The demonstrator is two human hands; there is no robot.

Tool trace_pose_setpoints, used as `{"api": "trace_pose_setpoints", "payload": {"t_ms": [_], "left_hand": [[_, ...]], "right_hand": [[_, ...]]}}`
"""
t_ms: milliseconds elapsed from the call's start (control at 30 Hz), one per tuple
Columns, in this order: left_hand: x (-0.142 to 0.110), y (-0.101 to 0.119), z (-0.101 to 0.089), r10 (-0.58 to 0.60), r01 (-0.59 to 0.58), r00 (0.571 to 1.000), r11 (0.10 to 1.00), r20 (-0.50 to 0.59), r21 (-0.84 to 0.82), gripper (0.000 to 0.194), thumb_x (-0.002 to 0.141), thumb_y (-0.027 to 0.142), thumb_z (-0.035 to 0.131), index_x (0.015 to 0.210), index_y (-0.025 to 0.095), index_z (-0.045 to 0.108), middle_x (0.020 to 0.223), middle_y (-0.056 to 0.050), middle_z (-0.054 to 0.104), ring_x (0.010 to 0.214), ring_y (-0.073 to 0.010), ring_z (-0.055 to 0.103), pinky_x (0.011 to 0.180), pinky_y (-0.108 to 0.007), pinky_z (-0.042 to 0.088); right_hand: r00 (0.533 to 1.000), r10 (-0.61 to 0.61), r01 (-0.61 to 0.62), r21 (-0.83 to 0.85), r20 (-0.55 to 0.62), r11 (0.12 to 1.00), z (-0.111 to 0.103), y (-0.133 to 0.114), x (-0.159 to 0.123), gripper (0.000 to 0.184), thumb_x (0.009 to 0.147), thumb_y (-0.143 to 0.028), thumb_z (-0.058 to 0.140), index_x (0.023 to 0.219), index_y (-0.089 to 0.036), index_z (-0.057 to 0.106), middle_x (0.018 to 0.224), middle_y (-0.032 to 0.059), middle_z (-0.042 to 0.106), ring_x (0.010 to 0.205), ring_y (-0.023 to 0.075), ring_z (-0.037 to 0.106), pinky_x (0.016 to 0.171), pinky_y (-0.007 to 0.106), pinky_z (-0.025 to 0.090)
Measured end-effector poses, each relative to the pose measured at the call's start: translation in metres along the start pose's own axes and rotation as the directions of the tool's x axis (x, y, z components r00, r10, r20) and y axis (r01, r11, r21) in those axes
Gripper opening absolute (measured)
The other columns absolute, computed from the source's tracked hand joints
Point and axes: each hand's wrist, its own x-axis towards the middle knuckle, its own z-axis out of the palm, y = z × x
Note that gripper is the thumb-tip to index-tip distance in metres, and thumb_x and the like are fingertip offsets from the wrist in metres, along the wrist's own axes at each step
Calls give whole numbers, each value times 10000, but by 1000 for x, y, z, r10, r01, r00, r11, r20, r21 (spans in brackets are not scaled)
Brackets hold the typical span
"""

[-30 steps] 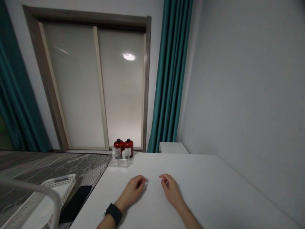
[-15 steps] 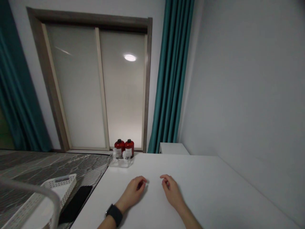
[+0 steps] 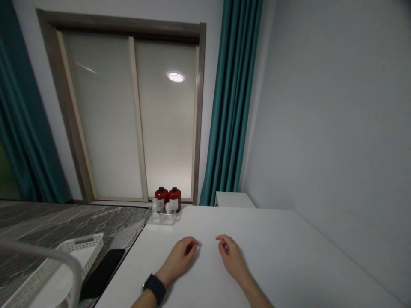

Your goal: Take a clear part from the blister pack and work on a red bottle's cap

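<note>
Both hands rest on a white table (image 3: 282,252). My left hand (image 3: 180,256) lies palm down with the fingers loosely curled under and nothing visible in them; a black watch (image 3: 154,287) is on its wrist. My right hand (image 3: 230,256) lies a short way to its right, also with fingers curled in and nothing seen in them. The two hands do not touch. At the table's far left corner stands a clear tray (image 3: 160,217) with small white bottles, and two red bottles (image 3: 167,197) with black caps stand behind it.
A dark patterned surface (image 3: 64,222) adjoins the table on the left, bearing a white perforated basket (image 3: 81,248) and a black phone (image 3: 102,273). A window with teal curtains (image 3: 229,107) is ahead, and a grey wall runs along the right.
</note>
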Motion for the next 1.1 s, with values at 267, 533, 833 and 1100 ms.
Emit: {"api": "trace_pose_setpoints", "payload": {"t_ms": [267,533,833,1100], "left_hand": [[2,-2,-8,-45,57,982,996,-181,63,251,889,274,440,865,180,672,750,-37,684,674,-190,603,635,-277,439],[6,-11,-28,-90,217,874,951,-477,219,211,858,231,464,927,172,655,852,-85,658,881,-287,597,814,-408,449],[11,-29,-36,-229,434,714,887,-661,161,320,908,202,475,1200,114,569,1163,-174,573,1127,-340,529,930,-479,440],[15,-29,-35,-266,455,675,884,-688,104,334,864,180,543,1193,132,573,1177,-155,562,1119,-329,538,927,-458,443]], "right_hand": [[1000,-24,24,-15,8,1000,-1,5,1,246,850,-293,486,962,-229,696,780,43,677,706,217,628,670,328,508],[981,-133,145,-78,139,986,16,-18,19,230,851,-221,491,957,-249,693,853,48,701,875,251,637,843,402,457],[933,-228,255,-62,280,965,85,-36,71,266,840,-190,519,1064,-234,655,903,40,659,916,233,615,863,392,443],[927,-237,259,-41,292,965,146,-43,107,437,849,-294,583,1282,-244,552,1029,46,617,864,212,618,852,393,469]]}}
